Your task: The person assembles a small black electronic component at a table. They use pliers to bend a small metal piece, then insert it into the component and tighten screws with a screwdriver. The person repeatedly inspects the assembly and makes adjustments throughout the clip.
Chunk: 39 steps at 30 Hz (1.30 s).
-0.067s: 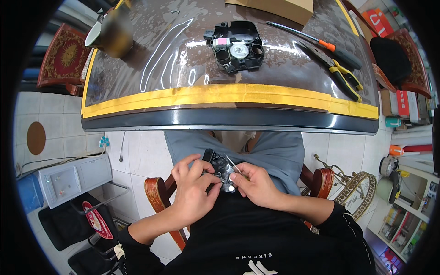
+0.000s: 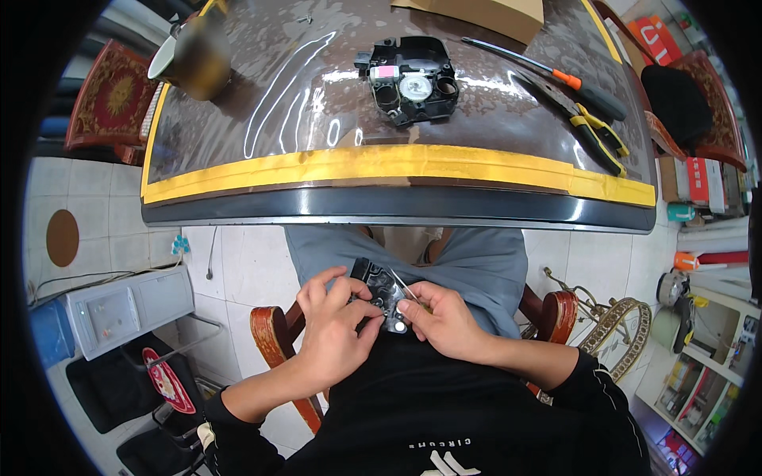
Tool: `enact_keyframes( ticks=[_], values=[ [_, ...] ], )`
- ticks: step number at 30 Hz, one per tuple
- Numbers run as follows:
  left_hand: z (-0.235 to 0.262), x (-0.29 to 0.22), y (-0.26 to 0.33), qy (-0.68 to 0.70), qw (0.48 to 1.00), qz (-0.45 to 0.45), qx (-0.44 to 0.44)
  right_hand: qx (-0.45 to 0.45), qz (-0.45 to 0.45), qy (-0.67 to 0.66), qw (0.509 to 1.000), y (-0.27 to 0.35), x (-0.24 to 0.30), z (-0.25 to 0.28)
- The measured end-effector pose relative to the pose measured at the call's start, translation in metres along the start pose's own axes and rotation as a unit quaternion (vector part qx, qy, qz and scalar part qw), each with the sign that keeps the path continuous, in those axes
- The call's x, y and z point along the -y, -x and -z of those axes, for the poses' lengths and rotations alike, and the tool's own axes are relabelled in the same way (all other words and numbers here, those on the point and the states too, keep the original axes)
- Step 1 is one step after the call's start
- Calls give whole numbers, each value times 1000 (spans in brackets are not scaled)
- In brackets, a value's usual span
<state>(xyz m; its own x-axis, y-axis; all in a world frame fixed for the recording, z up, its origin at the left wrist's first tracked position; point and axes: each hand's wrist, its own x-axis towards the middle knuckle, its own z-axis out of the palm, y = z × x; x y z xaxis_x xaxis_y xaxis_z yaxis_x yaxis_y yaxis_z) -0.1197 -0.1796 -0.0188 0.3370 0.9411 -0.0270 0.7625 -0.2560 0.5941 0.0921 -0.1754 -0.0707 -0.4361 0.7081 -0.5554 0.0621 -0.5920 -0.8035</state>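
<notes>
Over my lap is a small black plastic housing part with moulded recesses and a light round spot near its lower end. My left hand has its thumb and index finger pinched against the part's left side, the other fingers curled above it. From the right, my right hand grips the part, thumb pressed on its face. A thin metal shaft sticks out by the right fingers; its other end is hidden in that hand. Whatever lies between the left fingertips is too small to make out.
The table edge with yellow tape runs ahead of my hands. On the table lie an opened black housing with a white gear, a screwdriver, pliers, a mug, a cardboard box and tiny screws.
</notes>
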Motion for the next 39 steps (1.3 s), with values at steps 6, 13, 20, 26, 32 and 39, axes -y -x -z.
enact_keyframes(
  ticks=[6, 13, 20, 26, 32, 39],
  values=[
    [5, -3, 1, -42, 999, -12, -26, -40, 64, 33, 997, 4, 2, -6],
    [-2, -12, 5, -177, 971, -84, -138, -83, 165, 55, 981, 15, 7, -12],
    [-19, 10, 16, -178, 934, -160, -264, -109, 336, 179, 918, 18, 8, -11],
    [-25, 24, 17, -149, 927, -185, -291, -110, 373, 195, 901, 14, 9, -12],
    [-21, 29, 14, -179, 917, -226, -277, -131, 404, 240, 873, 16, 15, -12],
    [-26, 28, 17, -207, 902, -223, -306, -136, 441, 276, 843, 14, 20, -12]
  ],
)
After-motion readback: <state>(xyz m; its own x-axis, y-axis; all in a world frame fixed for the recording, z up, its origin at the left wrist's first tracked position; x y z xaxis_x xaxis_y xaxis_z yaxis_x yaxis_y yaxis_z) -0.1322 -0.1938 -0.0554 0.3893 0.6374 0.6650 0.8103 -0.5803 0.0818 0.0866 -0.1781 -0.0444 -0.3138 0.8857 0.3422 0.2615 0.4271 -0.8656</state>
